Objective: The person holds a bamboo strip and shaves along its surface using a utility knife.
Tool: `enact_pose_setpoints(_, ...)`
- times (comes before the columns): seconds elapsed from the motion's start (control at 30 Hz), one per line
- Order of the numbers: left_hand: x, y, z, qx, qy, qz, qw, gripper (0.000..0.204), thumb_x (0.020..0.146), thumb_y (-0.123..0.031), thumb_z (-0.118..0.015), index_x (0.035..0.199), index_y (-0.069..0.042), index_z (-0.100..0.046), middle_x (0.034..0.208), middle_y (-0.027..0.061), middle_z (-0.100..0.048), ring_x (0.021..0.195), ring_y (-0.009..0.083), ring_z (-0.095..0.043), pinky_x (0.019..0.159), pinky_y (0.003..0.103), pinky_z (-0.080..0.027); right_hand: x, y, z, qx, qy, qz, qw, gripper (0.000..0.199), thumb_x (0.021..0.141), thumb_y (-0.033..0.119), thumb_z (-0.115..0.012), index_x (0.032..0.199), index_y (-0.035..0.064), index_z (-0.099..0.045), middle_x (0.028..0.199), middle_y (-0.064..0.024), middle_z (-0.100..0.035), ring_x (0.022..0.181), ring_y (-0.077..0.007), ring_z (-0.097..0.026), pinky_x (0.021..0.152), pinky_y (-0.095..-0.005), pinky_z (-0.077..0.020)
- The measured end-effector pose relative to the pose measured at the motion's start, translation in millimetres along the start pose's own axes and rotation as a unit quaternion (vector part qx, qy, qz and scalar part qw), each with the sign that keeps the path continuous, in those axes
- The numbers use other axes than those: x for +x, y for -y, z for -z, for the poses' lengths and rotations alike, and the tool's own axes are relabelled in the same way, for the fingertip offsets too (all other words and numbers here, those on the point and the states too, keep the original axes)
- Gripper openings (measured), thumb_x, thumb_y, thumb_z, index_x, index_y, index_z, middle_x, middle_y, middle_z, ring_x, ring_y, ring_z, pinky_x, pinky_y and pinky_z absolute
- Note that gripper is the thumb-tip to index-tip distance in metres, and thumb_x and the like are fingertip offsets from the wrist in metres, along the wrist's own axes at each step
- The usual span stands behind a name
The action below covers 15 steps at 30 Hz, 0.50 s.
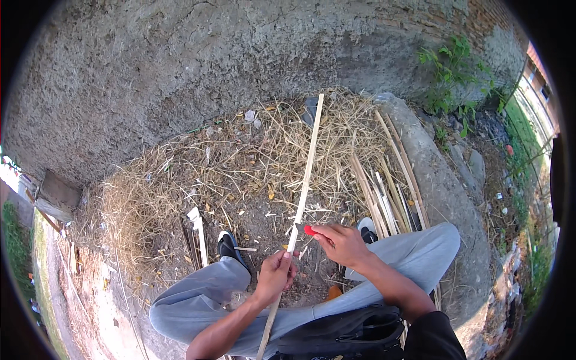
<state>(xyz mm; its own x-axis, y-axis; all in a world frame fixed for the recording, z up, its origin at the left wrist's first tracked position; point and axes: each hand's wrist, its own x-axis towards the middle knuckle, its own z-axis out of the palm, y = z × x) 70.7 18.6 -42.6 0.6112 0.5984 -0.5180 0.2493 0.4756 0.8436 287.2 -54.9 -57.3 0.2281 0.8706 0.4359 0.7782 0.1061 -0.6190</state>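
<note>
At centre frame, our left hand (274, 276) grips a long, pale, flat bamboo strip (305, 180) while our right hand (342, 243) pinches a red-handled knife (308, 230) against it, above dry straw (198, 174) and stacked slats (384, 198) at right.

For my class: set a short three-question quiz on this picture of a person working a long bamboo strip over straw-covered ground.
1. True or false: the left hand grips the bamboo strip.
2. The tool's handle in the right hand is: A blue, B red, C green?
3. Where does the bundle of split strips lie relative to the person's legs?

Key: 1 true. 2 B. 3 On the ground at the person's right, beside the concrete kerb.
</note>
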Motion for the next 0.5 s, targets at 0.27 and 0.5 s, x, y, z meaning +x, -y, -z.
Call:
enact_pose_setpoints(0.27, 4, 12, -5, 0.066, -0.039, -0.067, 0.995, 0.031, 0.112, -0.025, -0.042, 0.125, -0.001, -0.055, 0.072, 0.0077, -0.061, 0.043, 0.0055, -0.043, 0.040, 0.024, -0.034, 3, 6, 0, -0.017, -0.014, 0.021, 1.000, 0.016, 0.086, 0.024, -0.081, 0.097, 0.0125, -0.079, 0.087, -0.0047, -0.074, 0.068, -0.0235, -0.072, 0.056, -0.0337, -0.0568)
enact_pose_setpoints(0.5, 3, 9, -7, 0.126, -0.042, -0.122, 0.984, 0.030, 0.111, -0.023, -0.043, 0.120, 0.000, -0.060, 0.063, 0.0021, -0.054, 0.046, 0.0060, -0.043, 0.041, 0.024, -0.035, 4, 3, -2, -0.017, -0.034, 0.013, 0.999, 0.013, 0.085, 0.022, -0.081, 0.093, 0.0116, -0.080, 0.083, -0.0044, -0.075, 0.063, -0.0232, -0.071, 0.052, -0.0328, -0.0554)
